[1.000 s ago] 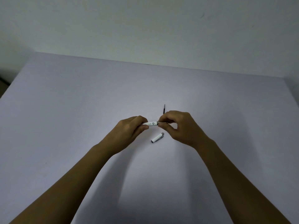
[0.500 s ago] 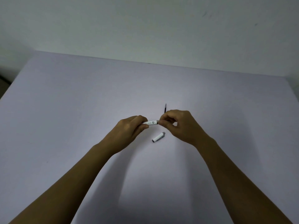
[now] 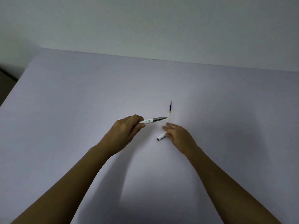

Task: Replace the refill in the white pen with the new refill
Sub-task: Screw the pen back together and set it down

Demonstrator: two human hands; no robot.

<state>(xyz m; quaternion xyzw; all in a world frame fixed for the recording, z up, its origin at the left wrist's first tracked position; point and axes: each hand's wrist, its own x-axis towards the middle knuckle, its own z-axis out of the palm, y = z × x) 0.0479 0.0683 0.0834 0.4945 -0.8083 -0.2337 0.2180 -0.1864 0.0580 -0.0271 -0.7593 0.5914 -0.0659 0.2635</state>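
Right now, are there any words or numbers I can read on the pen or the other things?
White pen in the left hand: a small grey emblem and a line of tiny print, too blurred to read.
Pen cap by the right hand: no text visible.
Refill on the table: no text visible.

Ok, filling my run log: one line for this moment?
left hand: grips white pen | right hand: open, at white pen cap | thin dark refill: on table

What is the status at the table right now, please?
Left hand grips white pen. Right hand open, at cap. Refill lies beyond.
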